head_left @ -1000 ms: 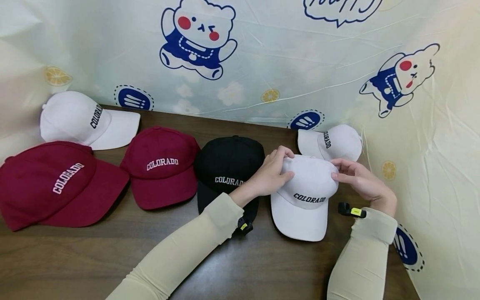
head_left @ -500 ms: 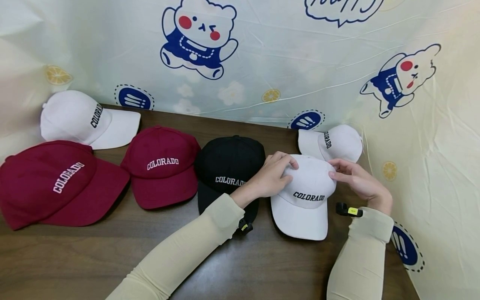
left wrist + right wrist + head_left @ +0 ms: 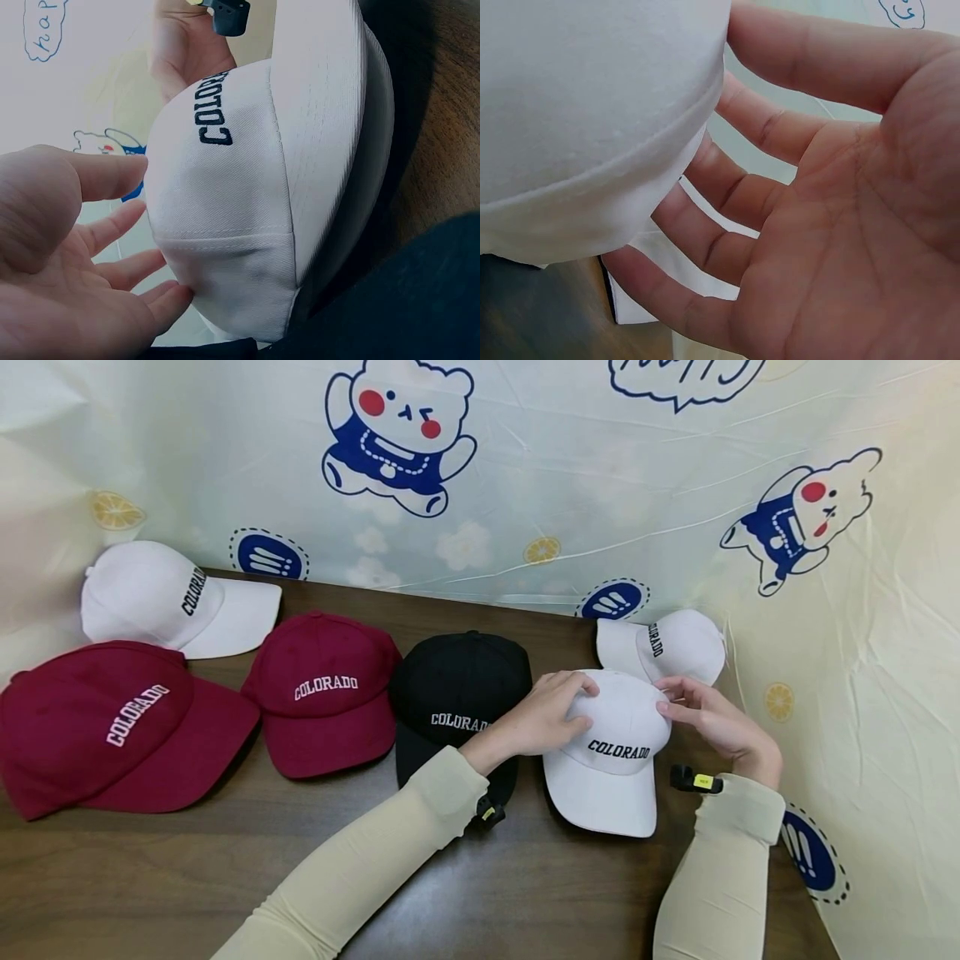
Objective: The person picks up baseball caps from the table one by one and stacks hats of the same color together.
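Note:
A white cap [image 3: 618,722] lettered COLORADO sits on the brown table, brim toward me. My left hand [image 3: 551,714] touches the left side of its crown with extended thumb and fingers. On the crown's other side, my right hand [image 3: 716,718] rests thumb and fingertips lightly against the fabric. In the left wrist view, a second pale edge shows under the brim [image 3: 322,135]; whether it is another cap I cannot tell. The right wrist view shows relaxed fingers [image 3: 705,247] along the crown's side, some tips hidden behind it. A black cap [image 3: 461,681] lies partly beneath my left forearm.
Two maroon caps [image 3: 321,685] [image 3: 112,727] stand left of the black one. A white cap [image 3: 150,593] is at the back left, and another white cap [image 3: 686,647] sits close behind the touched one. A printed cloth [image 3: 525,485] rises along the table's back and right.
My right hand has shifted slightly left, and my left fingers have come a little lower on the crown. The cap's brim has moved up slightly in view. The other caps stay put.

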Demonstrator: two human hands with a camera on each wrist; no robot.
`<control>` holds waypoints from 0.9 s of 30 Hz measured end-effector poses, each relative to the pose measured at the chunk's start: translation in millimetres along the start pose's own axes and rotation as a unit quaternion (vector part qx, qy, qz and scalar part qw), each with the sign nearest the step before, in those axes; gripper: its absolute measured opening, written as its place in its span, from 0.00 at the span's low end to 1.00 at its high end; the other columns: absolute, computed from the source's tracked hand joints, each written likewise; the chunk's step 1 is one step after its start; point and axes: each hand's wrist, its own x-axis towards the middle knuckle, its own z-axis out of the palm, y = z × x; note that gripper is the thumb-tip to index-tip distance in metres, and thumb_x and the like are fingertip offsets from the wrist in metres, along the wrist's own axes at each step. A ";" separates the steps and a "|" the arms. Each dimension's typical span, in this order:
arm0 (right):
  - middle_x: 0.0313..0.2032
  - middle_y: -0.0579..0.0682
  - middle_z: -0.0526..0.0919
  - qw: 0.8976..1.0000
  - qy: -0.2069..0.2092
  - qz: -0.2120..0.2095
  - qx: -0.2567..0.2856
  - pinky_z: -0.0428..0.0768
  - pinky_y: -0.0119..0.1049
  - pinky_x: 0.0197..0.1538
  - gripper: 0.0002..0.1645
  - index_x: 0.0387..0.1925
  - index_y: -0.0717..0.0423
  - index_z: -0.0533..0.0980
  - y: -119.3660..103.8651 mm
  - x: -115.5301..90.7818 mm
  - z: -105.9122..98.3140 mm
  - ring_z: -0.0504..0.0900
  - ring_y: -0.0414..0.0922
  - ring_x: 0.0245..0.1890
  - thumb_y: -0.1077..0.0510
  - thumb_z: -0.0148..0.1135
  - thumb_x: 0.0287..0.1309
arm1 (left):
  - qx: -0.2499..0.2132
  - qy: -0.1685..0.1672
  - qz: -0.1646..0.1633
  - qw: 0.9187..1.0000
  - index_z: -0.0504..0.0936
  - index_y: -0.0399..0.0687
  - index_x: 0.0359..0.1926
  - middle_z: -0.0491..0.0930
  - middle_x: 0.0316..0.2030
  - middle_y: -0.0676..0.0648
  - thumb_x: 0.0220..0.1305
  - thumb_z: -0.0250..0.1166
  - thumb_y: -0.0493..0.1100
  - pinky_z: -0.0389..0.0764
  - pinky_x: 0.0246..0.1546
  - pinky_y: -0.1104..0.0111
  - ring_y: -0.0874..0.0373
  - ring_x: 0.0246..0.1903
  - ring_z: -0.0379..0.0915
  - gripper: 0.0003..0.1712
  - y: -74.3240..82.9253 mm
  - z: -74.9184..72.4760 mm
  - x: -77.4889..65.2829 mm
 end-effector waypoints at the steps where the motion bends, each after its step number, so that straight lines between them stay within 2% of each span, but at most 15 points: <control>1: 0.55 0.53 0.73 1.000 0.000 0.001 0.000 0.75 0.24 0.56 0.27 0.68 0.68 0.66 0.0 -0.2 -0.2 0.73 0.45 0.55 0.57 0.58 0.78 | -0.001 -0.002 0.002 1.000 0.72 0.46 0.69 0.70 0.72 0.45 0.79 0.63 0.42 0.61 0.76 0.58 0.46 0.77 0.55 0.23 -0.4 -0.3 0.4; 6: 0.57 0.54 0.72 1.000 0.003 0.007 -0.008 0.75 0.23 0.56 0.27 0.69 0.68 0.66 -0.6 -1.2 -0.7 0.73 0.45 0.56 0.56 0.58 0.78 | -0.013 -0.011 0.004 1.000 0.71 0.45 0.71 0.69 0.73 0.45 0.78 0.64 0.42 0.60 0.77 0.59 0.47 0.78 0.54 0.26 -1.4 -1.2 1.1; 12: 0.62 0.59 0.71 1.000 0.024 0.007 -0.008 0.75 0.22 0.57 0.30 0.71 0.68 0.64 -2.7 -3.1 -1.9 0.73 0.42 0.57 0.54 0.58 0.79 | -0.016 -0.015 0.006 1.000 0.70 0.44 0.73 0.68 0.74 0.43 0.78 0.64 0.43 0.63 0.76 0.57 0.46 0.78 0.56 0.27 -1.3 -3.2 0.7; 17: 0.68 0.64 0.67 0.998 0.068 0.014 -0.003 0.77 0.21 0.57 0.33 0.74 0.67 0.60 -2.0 -2.6 -4.8 0.74 0.38 0.57 0.51 0.56 0.80 | -0.017 -0.008 0.012 1.000 0.69 0.44 0.73 0.68 0.74 0.43 0.79 0.63 0.44 0.65 0.74 0.56 0.46 0.76 0.58 0.28 0.7 -8.5 -0.7; 23: 0.73 0.67 0.64 0.990 0.134 0.034 -0.015 0.75 0.20 0.55 0.36 0.77 0.65 0.58 1.0 0.3 -8.3 0.71 0.44 0.62 0.48 0.52 0.82 | -0.011 0.008 0.023 1.000 0.69 0.47 0.74 0.67 0.75 0.44 0.79 0.62 0.45 0.65 0.74 0.54 0.47 0.76 0.58 0.28 5.0 -16.2 -2.2; 27: 0.75 0.65 0.63 0.982 0.182 0.047 -0.001 0.75 0.21 0.56 0.39 0.80 0.63 0.55 1.5 1.3 -8.9 0.71 0.43 0.63 0.46 0.51 0.82 | -0.013 0.021 0.035 0.999 0.69 0.47 0.74 0.68 0.75 0.45 0.79 0.63 0.45 0.63 0.75 0.54 0.47 0.76 0.58 0.28 10.5 -23.9 -5.0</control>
